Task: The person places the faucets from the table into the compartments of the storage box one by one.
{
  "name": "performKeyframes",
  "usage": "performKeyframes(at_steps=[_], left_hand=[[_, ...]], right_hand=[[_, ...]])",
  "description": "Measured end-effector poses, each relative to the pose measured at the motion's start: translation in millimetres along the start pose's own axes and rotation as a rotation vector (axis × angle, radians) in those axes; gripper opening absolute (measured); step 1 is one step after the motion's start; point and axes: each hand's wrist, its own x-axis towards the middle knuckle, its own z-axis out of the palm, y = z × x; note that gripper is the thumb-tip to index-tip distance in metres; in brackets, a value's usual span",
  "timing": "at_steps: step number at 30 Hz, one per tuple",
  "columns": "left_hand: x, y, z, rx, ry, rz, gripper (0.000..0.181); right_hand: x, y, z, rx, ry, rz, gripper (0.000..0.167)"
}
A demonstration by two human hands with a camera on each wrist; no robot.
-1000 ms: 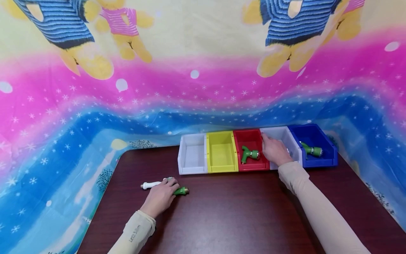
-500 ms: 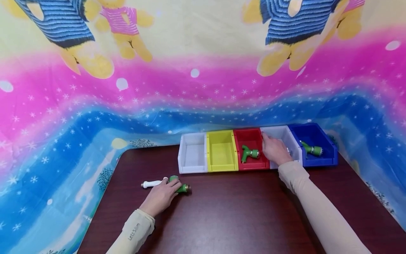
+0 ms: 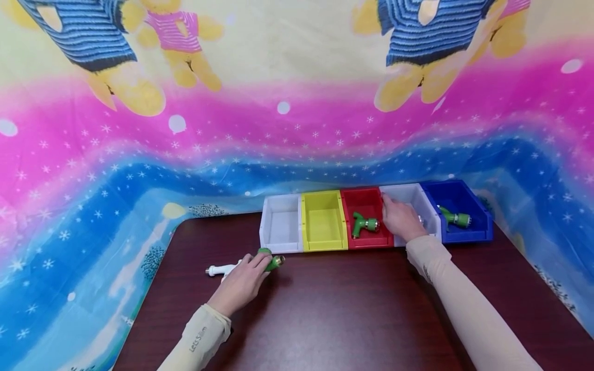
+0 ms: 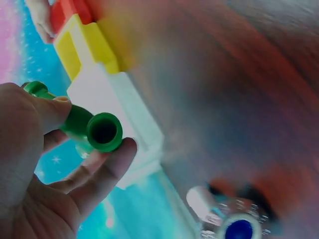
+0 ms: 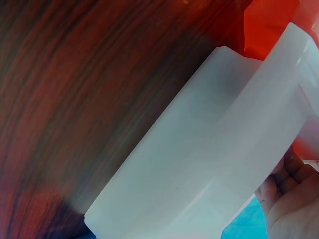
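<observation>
My left hand (image 3: 243,283) grips a green pipe fitting (image 3: 275,263) with a brass end, just above the table. In the left wrist view, thumb and fingers close round its green body (image 4: 79,122), whose round opening faces the camera. A white fitting (image 3: 220,269) lies beside that hand, partly covered by it; its chrome end (image 4: 239,226) has a blue inside. My right hand (image 3: 401,219) reaches into the white bin (image 3: 410,193) beside the red bin (image 3: 364,195). Its fingers look curled in the right wrist view, but the bin (image 5: 199,149) hides the tips and anything they hold.
Farther left in the row stand a yellow bin (image 3: 324,198) and another white bin (image 3: 282,203). Green Y-shaped fittings lie in the red bin and in the blue bin (image 3: 447,193). A printed cloth (image 3: 278,134) hangs behind the dark wooden table (image 3: 325,309).
The left hand has lifted the green fitting off the table and shifted it slightly up and to the right, turning it. The right hand has stayed in the white bin.
</observation>
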Motion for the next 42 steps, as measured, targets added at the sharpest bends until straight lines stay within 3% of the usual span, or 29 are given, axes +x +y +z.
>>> performKeyframes(at_steps=[6,15,20,27,42], left_hand=[[9.0,8.8,-6.7,-0.028,-0.028,-0.029,0.036],[14.5,11.1,-6.6,-0.117,0.052,-0.028,0.031],[16.0,10.8,-7.0,-0.177,0.033,-0.045,0.034],[13.5,12.0,-5.4,-0.188,-0.006,-0.043,0.033],[15.2,15.5,-4.8,-0.163,0.095,-0.018,0.032]], right_hand=[[-1.1,1,0,0.004,-0.001,0.006,0.052],[0.4,1,-1,0.011,0.003,-0.002,0.052],[1.2,1,-4,0.001,0.004,0.005,0.052],[-0.6,1,-2,0.009,-0.013,0.009,0.052],[-1.2,-1,-1,0.006,-0.006,0.006,0.053]])
